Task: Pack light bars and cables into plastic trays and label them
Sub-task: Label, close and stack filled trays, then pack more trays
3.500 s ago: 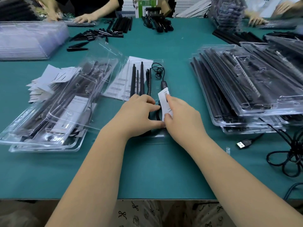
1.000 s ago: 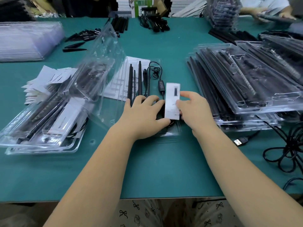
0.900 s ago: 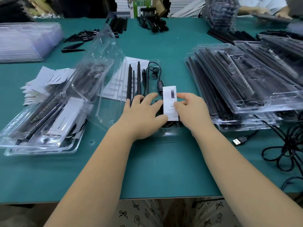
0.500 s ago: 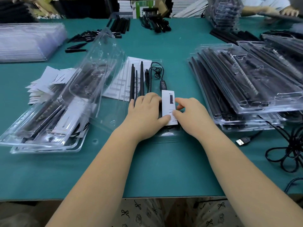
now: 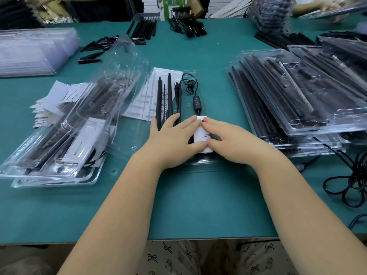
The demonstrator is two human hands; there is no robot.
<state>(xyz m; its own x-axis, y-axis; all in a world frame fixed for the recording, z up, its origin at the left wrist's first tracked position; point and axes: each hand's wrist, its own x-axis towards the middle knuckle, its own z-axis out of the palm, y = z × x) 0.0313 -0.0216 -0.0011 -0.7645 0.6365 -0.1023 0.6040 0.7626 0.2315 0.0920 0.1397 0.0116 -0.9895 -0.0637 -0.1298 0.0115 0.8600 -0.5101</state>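
1. Since three and a half seconds ago, the white label (image 5: 201, 135) has gone from being held up on edge between the fingers to lying flat on the near end of the open tray (image 5: 200, 162), and both hands have spread out over it.
2. The left hand (image 5: 174, 141) lies flat with straight fingers, pressing the near ends of the light bars (image 5: 169, 96) and touching the label's left edge; it grips nothing.
3. The right hand (image 5: 230, 139) also lies flat, its fingertips on the label's top and right side, smoothing it down rather than pinching it.
4. The tray sits on the teal counter (image 5: 178, 205) right in front of the person, with the bars upright in their slots and the cable (image 5: 189, 82) with its inline controller (image 5: 196, 101) coiled to the right of them.
5. Handling, as I judge it: the label is thin paper, light and easy to crease, so it wants flat pressure from the middle outward. The bars look stiff and light; the thin clear tray will likely flex and slide on the counter, so it is best held at the rim with one palm on top.
6. The clear lid (image 5: 121, 76) stands open to the left, leaning over a stack of packed trays (image 5: 59, 151).
7. More filled trays (image 5: 297, 96) are piled to the right, with loose cables (image 5: 353, 185) near the counter edge.
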